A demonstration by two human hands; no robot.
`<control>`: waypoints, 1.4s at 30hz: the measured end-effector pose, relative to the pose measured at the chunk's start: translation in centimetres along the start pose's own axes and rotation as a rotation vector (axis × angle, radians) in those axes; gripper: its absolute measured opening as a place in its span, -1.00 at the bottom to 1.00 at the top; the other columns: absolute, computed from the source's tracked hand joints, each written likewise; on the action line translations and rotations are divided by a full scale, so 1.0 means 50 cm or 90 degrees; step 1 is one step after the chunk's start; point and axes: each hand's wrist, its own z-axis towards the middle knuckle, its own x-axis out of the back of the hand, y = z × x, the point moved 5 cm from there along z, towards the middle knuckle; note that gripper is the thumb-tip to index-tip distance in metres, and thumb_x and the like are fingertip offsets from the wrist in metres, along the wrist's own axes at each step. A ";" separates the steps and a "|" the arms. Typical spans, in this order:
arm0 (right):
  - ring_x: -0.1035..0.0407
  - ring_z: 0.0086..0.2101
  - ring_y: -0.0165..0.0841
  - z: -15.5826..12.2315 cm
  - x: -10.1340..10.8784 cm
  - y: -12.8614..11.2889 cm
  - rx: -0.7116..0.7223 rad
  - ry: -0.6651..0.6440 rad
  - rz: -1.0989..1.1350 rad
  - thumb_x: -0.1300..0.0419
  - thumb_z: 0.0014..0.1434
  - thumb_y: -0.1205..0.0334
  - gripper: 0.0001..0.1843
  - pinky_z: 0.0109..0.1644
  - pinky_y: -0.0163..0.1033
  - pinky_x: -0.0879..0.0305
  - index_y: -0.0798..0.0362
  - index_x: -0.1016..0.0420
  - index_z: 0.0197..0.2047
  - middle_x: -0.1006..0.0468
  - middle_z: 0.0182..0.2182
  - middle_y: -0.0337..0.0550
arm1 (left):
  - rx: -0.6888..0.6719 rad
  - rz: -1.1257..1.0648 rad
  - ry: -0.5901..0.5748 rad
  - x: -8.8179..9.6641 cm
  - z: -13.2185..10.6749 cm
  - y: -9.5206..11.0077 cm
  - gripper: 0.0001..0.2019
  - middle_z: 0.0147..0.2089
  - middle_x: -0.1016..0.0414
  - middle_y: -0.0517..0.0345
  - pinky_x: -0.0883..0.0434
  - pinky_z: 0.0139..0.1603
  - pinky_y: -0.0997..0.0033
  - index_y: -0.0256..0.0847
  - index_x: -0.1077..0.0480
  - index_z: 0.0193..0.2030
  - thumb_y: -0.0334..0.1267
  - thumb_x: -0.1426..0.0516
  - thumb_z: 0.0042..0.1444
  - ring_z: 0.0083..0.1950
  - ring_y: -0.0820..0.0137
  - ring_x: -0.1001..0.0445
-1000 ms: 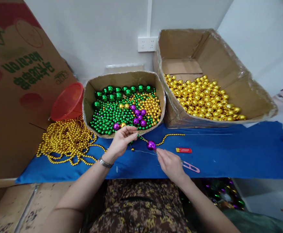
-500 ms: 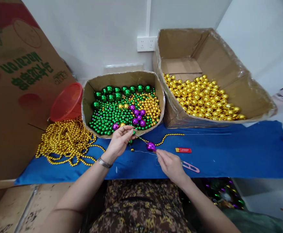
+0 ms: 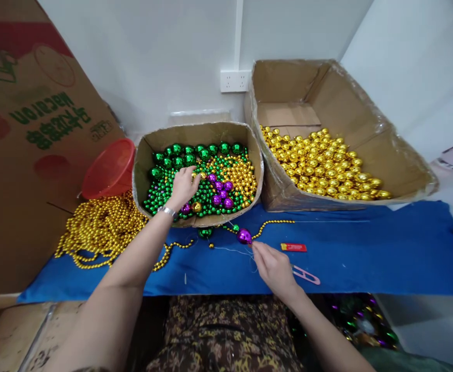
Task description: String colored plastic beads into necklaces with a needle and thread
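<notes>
My left hand (image 3: 183, 186) reaches into the small cardboard box (image 3: 197, 132) of green, gold and purple beads, its fingers curled over the beads near a small gold one. My right hand (image 3: 273, 266) rests on the blue cloth (image 3: 366, 248), its fingers pinched on a thin thread just beside a large purple bead (image 3: 244, 236). That bead sits on a strand with small gold beads (image 3: 275, 222) and a green bead (image 3: 205, 232).
A large cardboard box (image 3: 366, 124) of gold balls stands at the right. A heap of gold bead strands (image 3: 102, 227) lies left, beside a red bowl (image 3: 110, 168). A red lighter (image 3: 293, 247) and pink snips (image 3: 307, 275) lie near my right hand. A big carton (image 3: 28, 139) leans at left.
My left hand has let go of the strand and moved up into the small box of beads. The green bead now lies on the cloth. My right hand has hardly moved.
</notes>
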 end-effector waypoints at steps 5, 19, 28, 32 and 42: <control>-0.53 -0.37 -0.33 -0.002 -0.004 -0.002 -0.002 -0.003 0.004 0.07 0.36 0.30 -0.73 -0.27 -0.29 -0.39 0.07 -0.47 -0.19 -0.62 -0.35 -0.08 | 0.024 0.085 -0.070 -0.038 0.070 -0.064 -0.78 -0.22 -0.52 -0.16 -0.28 0.07 0.01 -0.31 -0.45 -0.13 -0.29 -0.11 0.11 -0.07 0.05 -0.45; -0.51 -0.36 -0.35 0.024 -0.007 -0.014 -0.032 -0.018 0.055 0.05 0.36 0.26 -0.72 -0.24 -0.31 -0.37 0.06 -0.49 -0.14 -0.61 -0.36 -0.10 | 0.244 -0.831 -0.164 -0.007 -0.159 0.052 -0.64 -0.12 -0.49 0.06 -0.53 -0.15 0.34 -0.21 -0.41 -0.04 -0.20 -0.28 0.01 -0.19 0.38 -0.53; -0.52 -0.36 -0.34 0.016 -0.004 -0.016 -0.014 -0.024 0.019 0.06 0.35 0.28 -0.71 -0.25 -0.30 -0.39 0.05 -0.50 -0.13 -0.63 -0.35 -0.08 | 0.253 -0.870 -0.116 -0.005 -0.199 0.088 -0.68 -0.14 -0.48 0.12 -0.54 -0.17 0.43 -0.19 -0.47 -0.12 -0.25 -0.33 -0.04 -0.19 0.45 -0.48; -0.52 -0.37 -0.33 0.016 -0.003 -0.019 -0.015 -0.016 0.014 0.05 0.34 0.30 -0.73 -0.26 -0.30 -0.37 0.06 -0.49 -0.15 -0.62 -0.35 -0.10 | 0.198 -0.816 -0.073 -0.004 -0.207 0.091 -0.67 -0.13 -0.49 0.12 -0.54 -0.16 0.42 -0.17 -0.45 -0.12 -0.26 -0.34 -0.06 -0.16 0.44 -0.49; -0.46 -0.45 -0.37 0.016 -0.007 -0.034 -0.098 -0.044 0.133 0.08 0.37 0.25 -0.78 -0.35 -0.33 -0.31 0.04 -0.37 -0.17 -0.55 -0.45 -0.18 | 0.194 -0.841 -0.109 -0.015 -0.244 0.120 -0.72 -0.12 -0.54 0.06 -0.51 -0.15 0.38 -0.19 -0.42 -0.16 -0.22 -0.31 -0.01 -0.14 0.38 -0.52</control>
